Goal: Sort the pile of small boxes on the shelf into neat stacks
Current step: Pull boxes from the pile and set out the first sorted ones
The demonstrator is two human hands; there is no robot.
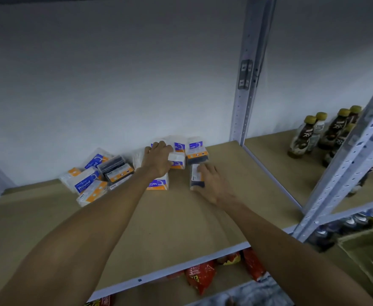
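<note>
A loose pile of small white, blue and orange boxes [90, 180] lies at the back left of the brown shelf board [170, 221]. Against the wall stands a neater group of boxes [197, 149]. My left hand [158, 159] reaches among them, its fingers closed around a white box [177, 159]. Another blue and orange box [159, 183] lies under my left wrist. My right hand [212, 181] rests on a dark box with an orange label [196, 176], gripping its near side as it lies flat on the shelf.
A perforated metal upright [246, 85] bounds the bay on the right. Beyond it stand several dark bottles with yellow caps [326, 133]. Red snack bags [201, 277] lie on the shelf below. A cardboard carton [366, 246] sits at the lower right.
</note>
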